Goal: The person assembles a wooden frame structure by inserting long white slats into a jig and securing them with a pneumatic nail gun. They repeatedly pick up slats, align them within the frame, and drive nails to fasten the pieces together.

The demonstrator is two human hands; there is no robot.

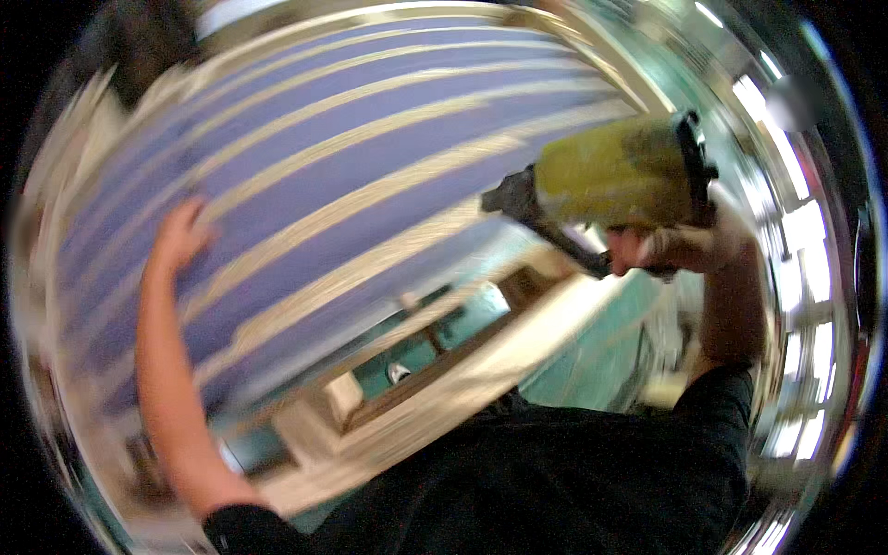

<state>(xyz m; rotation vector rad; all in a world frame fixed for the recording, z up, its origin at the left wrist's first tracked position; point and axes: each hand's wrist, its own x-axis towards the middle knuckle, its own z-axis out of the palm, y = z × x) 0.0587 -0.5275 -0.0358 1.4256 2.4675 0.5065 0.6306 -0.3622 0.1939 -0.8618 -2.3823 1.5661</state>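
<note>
My right hand [647, 250] is wrapped around the handle of a nail gun [615, 171] with a yellow-green body and black ends. It is raised at the right, its black nose pointing left over a large wooden frame [388, 171]. Long pale slats run across this frame, with blue-purple sheeting between them. At the left, my left hand [185, 231] reaches out over the slats. Its fingers are smeared by motion but look apart, and nothing shows in them. Whether it touches a slat I cannot tell.
A thick pale beam [462, 398] crosses close in front of my body, with short wood blocks [342, 398] beside it. Green floor [583, 347] shows through the gap and at the right. A dark shape [139, 46] stands at the far left. Bright lights line the right rim.
</note>
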